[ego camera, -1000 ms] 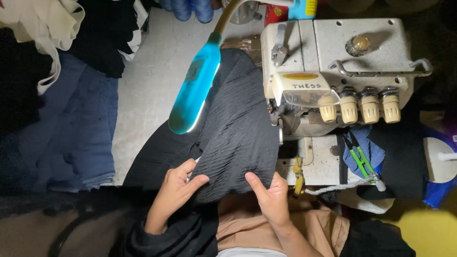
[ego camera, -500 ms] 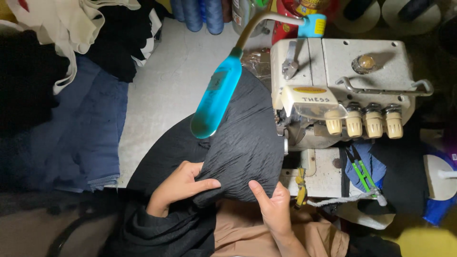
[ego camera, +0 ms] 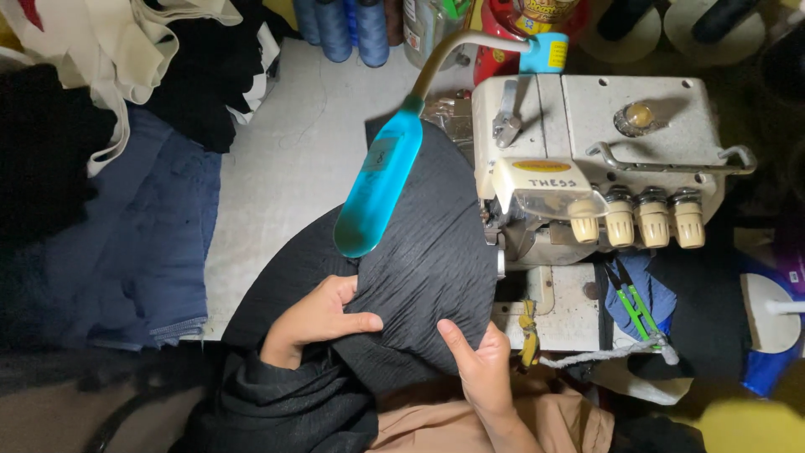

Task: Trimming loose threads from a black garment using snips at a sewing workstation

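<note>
**A:** What is in the middle?

**B:** A black cloth (ego camera: pixel 428 252). It is crinkly. It lies on the white surface (ego camera: pixel 285 168) and hangs down over the near edge toward the person.

**A:** Which way does it run?

**B:** Its long way goes from the far end, by the sewing machine (ego camera: pixel 587 159), down to the near end by the hands. It leans a bit to the left as it comes near.

**A:** What are the hands doing?

**B:** The left hand (ego camera: pixel 314 323) pinches the cloth's near left edge, with the thumb on top and the fingers curled under. The right hand (ego camera: pixel 478 369) presses the near right edge, with the thumb on the cloth. I cannot tell if its fingers close under it.

**A:** What is over the cloth?

**B:** A blue lamp (ego camera: pixel 377 184) on a bendy neck. It hangs over the cloth's left side and slants the same way.

**A:** And around it?

**B:** Blue jeans (ego camera: pixel 142 243) lie in a pile to the left. Blue thread cones (ego camera: pixel 344 29) stand at the far edge. Green snips (ego camera: pixel 637 306) lie to the right, below the machine's knobs (ego camera: pixel 637 220).
</note>
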